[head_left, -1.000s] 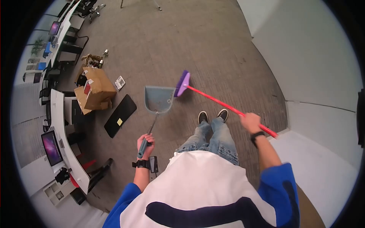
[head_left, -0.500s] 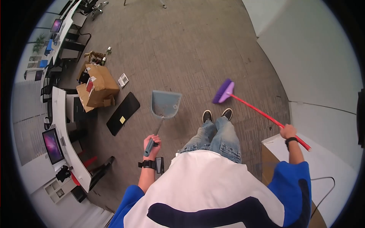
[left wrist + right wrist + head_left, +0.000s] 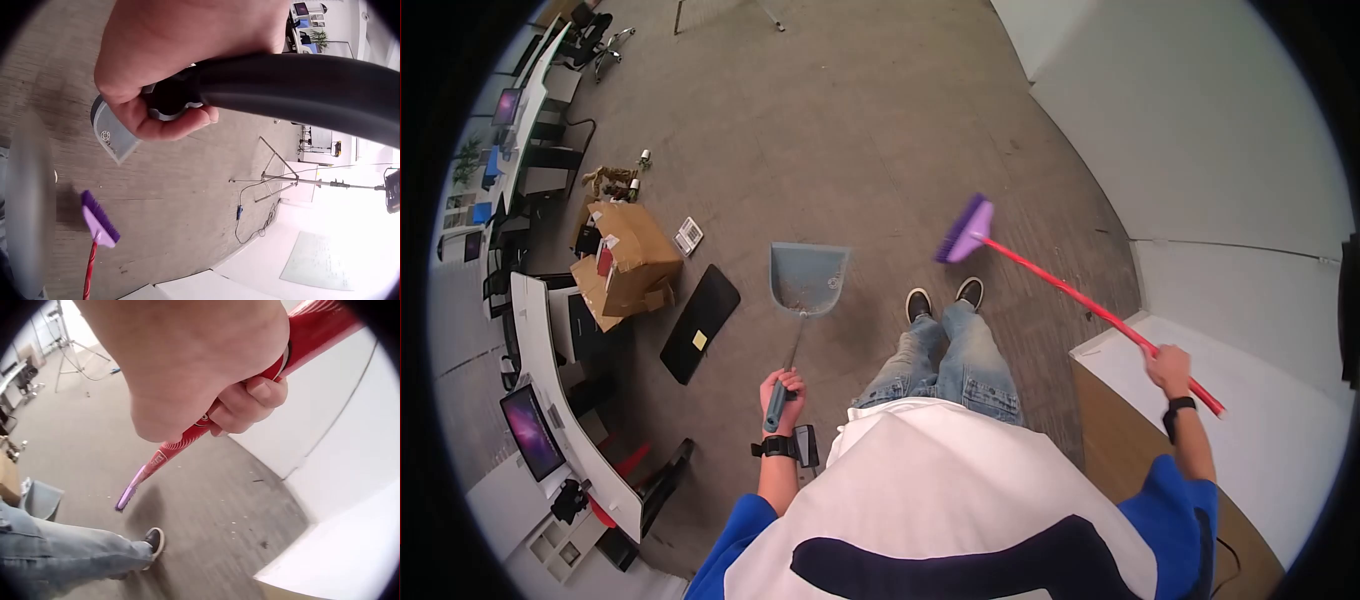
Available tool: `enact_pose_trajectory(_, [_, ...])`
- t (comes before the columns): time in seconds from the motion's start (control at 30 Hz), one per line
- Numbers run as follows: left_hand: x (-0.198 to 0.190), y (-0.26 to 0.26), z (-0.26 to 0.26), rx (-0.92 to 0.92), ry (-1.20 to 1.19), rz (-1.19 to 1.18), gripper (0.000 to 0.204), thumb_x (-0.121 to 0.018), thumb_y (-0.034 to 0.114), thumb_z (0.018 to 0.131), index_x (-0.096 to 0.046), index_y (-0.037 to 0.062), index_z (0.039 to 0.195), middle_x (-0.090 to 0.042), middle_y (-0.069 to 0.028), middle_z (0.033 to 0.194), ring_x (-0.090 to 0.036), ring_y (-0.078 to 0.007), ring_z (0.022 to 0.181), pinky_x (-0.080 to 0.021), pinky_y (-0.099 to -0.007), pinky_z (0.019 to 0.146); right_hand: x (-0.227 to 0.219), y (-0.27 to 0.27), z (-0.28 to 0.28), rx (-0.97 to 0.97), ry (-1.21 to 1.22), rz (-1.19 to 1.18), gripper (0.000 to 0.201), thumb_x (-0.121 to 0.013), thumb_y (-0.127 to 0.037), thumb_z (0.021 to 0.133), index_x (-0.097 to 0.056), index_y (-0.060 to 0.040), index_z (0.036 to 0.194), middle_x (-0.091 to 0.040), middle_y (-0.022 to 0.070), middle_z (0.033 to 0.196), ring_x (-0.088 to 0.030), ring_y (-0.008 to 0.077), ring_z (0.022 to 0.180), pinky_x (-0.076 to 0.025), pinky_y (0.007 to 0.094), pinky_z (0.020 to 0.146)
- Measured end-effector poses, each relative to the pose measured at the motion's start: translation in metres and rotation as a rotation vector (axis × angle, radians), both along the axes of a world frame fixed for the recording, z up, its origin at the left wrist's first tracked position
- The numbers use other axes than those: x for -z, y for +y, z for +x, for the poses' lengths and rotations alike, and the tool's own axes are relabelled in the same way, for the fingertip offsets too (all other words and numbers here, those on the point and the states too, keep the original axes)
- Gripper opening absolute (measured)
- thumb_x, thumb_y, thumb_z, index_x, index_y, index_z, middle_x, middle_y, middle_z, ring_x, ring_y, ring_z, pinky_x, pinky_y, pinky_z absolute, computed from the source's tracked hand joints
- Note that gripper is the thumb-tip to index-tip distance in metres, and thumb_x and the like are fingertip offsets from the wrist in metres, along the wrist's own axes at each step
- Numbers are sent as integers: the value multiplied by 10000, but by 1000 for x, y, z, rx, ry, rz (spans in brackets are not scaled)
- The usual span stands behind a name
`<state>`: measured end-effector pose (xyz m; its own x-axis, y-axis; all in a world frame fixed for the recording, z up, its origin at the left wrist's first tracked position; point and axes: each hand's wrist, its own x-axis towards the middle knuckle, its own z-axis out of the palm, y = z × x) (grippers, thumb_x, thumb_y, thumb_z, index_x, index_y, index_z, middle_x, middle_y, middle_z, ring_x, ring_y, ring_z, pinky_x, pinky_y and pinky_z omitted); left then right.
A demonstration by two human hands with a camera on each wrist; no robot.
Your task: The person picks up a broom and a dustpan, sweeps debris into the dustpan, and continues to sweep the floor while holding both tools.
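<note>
In the head view my left hand [image 3: 784, 400] grips the grey handle of a dustpan [image 3: 808, 280], whose pan has small debris in it. My right hand [image 3: 1170, 371] holds the red stick of a purple broom [image 3: 972, 232] near its upper end. The broom head is right of the dustpan, apart from it, in front of the shoes. In the left wrist view, fingers curl round the dark handle [image 3: 294, 90]. The right wrist view shows fingers wrapped round the red stick [image 3: 187, 434], and small bits on the floor [image 3: 234, 532].
A cardboard box [image 3: 643, 250], a black board [image 3: 701, 325] with a yellow note and a white labelled item [image 3: 689, 236] lie at the left. Beyond them stand desks [image 3: 565, 380] with monitors. A white-topped box [image 3: 1200, 400] stands at the right by the wall [image 3: 1200, 150].
Over the last second the broom has swung right, away from the dustpan, with my right hand moving outward. My left hand keeps its grip on the dustpan. The view has shifted slightly.
</note>
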<state>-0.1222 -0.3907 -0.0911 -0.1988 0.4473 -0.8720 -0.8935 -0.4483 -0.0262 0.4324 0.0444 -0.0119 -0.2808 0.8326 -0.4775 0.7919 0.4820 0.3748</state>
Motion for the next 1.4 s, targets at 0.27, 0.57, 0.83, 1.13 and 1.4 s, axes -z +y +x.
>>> enact_pose_trajectory(0.27, [-9,5,1,-4,-18,7,143,-460,63,824,-416,-61,879,-452,-10,595,-440,-109,528,-391,-228,505,119,-35,-253,-61,402,-278,466,-430,-449,847,-674,-69,730,-639,138,726,-631,302,696,-486,410,580])
enact_pose_trajectory(0.57, [-25,9,7,-88,-26,-43,224,-447,54,832,-389,-108,976,-452,-12,602,-436,-106,528,-389,-227,500,200,-58,-375,-132,241,-354,333,-482,-449,847,-678,-181,881,-661,33,850,-647,195,813,-506,351,640])
enact_pose_trajectory(0.83, [-19,1,3,-70,43,-77,235,-447,51,831,-385,-113,987,-452,-14,600,-438,-108,526,-390,-225,498,154,46,-145,-35,96,-212,385,-475,-445,833,-649,-102,845,-633,113,837,-622,280,808,-492,400,679])
enact_pose_trajectory(1.13, [-12,4,-4,-4,50,-60,159,-456,56,818,-425,-78,898,-453,-6,593,-433,-106,521,-386,-223,498,34,44,33,21,-120,37,473,-457,-439,849,-633,-20,717,-613,178,721,-611,330,689,-486,415,614])
enact_pose_trajectory(1.4, [-33,28,-8,0,-19,-84,105,-453,59,815,-409,-19,760,-447,-6,572,-432,-107,497,-394,-219,492,-30,-42,94,311,-98,127,572,-397,-486,867,-621,9,688,-603,222,682,-607,369,651,-479,451,603])
